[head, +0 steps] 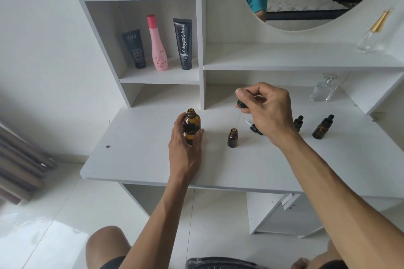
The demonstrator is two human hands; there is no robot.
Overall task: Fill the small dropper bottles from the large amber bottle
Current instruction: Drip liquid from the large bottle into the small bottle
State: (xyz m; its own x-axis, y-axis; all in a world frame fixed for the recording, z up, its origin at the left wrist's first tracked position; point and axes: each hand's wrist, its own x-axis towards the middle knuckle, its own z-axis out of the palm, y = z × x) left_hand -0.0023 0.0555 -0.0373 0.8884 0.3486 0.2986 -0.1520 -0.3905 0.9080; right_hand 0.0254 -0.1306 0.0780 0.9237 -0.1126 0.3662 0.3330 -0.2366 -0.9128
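Head view, amber bottle [192,125] between left fingers [199,135]

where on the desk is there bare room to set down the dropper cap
Free: the wide left stretch of the desk, left of the large amber bottle, and the front strip. Crowded: around the open small bottle, the lying dropper and two capped bottles.
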